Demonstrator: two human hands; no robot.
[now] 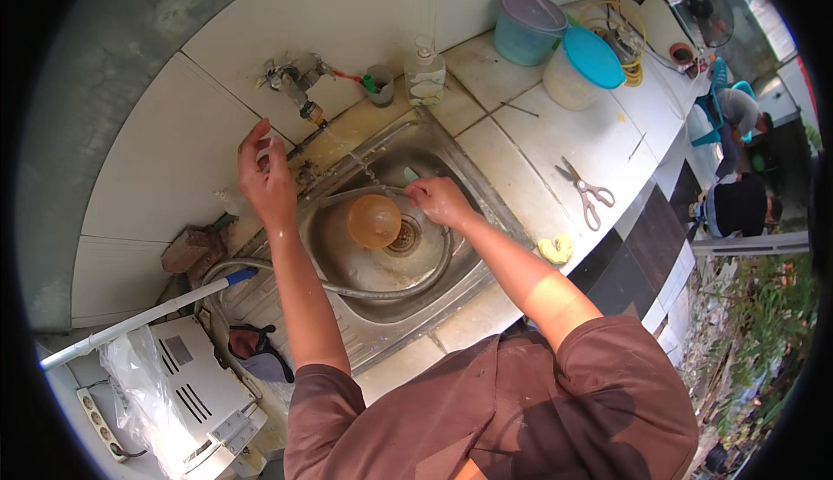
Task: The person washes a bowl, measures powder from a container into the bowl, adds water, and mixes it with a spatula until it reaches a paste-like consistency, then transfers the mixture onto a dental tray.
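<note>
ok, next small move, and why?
Probably shift the right hand slightly left, into the water stream: it runs from the tap into the sink and seems to fall just beside the fingers.

- I can read no words or numbers from my end.
- On the pump bottle (pixel 424 77) I see greenish label markings (pixel 425 91) (too small and soft for me to make out).
- On the white slotted casing (pixel 206 367) I see a grey rectangular patch (pixel 177 350); whether it bears print, I cannot tell.
</note>
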